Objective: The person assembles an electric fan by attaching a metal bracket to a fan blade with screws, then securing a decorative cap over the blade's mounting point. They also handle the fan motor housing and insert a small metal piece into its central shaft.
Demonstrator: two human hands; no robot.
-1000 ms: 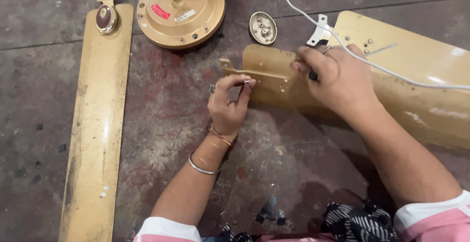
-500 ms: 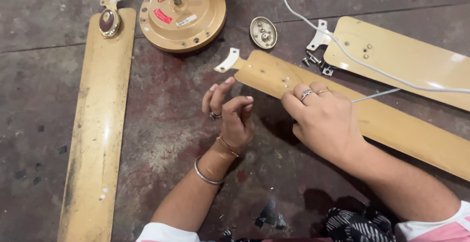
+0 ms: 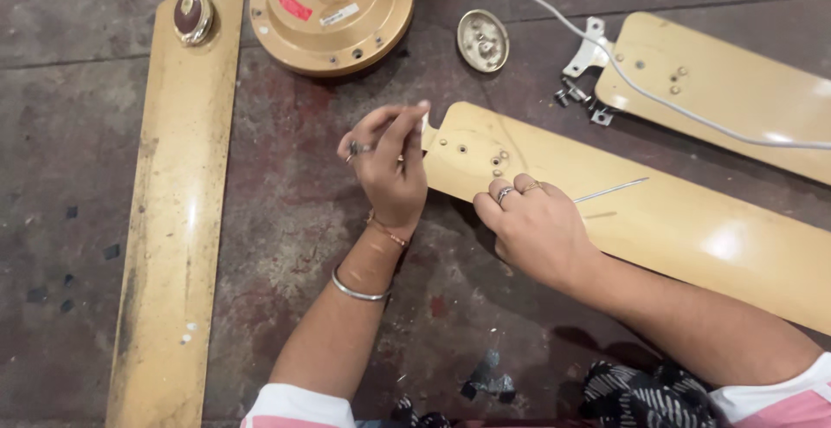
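So the left hand (image 3: 391, 168) was raised just off the near end of the middle fan blade (image 3: 658, 220), fingers pinched together like it was holding something tiny, but honestly I couldn't tell what was in there or whether anything was. The right hand (image 3: 535, 229) lay knuckles-up on that same blade, fingers curled loosely, right next to the little screw holes, and a thin metal rod (image 3: 610, 191) poked out from beside it across the blade; couldn't tell if the hand actually gripped it. That blade lay flat on the stained concrete floor (image 3: 286, 220), running off toward the right edge. A second blade (image 3: 727, 90) sat beyond it, metal bracket (image 3: 587, 50) on its end and some loose hardware (image 3: 578, 99) just beside that, with a white cable (image 3: 658, 99) draped across it. The round gold motor housing (image 3: 333, 12) was up top, a small round cap (image 3: 483, 40) near it, and a third blade (image 3: 177, 203) lay well apart on the left.
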